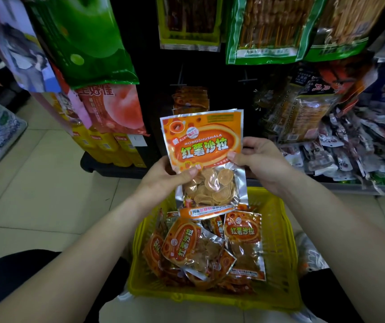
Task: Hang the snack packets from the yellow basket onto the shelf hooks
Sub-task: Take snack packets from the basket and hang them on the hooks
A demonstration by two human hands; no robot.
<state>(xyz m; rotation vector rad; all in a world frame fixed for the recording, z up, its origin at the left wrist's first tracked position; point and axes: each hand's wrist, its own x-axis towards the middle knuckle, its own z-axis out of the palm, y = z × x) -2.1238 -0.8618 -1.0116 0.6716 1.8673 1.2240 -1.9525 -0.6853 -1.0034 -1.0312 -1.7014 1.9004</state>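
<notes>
An orange snack packet (204, 145) with a clear window of round chips is held upright above the yellow basket (280, 241). My left hand (163, 180) pinches its left edge with the thumb on the front. My right hand (259, 162) pinches its right edge. Several more orange packets (198, 250) lie piled in the basket. Behind the held packet, matching orange packets (190, 99) hang on a shelf hook (179, 83) against the dark back panel. A second hook (247, 79) to its right looks bare.
Green bags (82, 38) hang at the upper left and skewer snack packs (266, 29) at the upper right. A heap of small dark packets (354, 155) fills the right shelf. Yellow-boxed goods (107, 145) stand on the floor at the left. The floor is beige tile (47, 183).
</notes>
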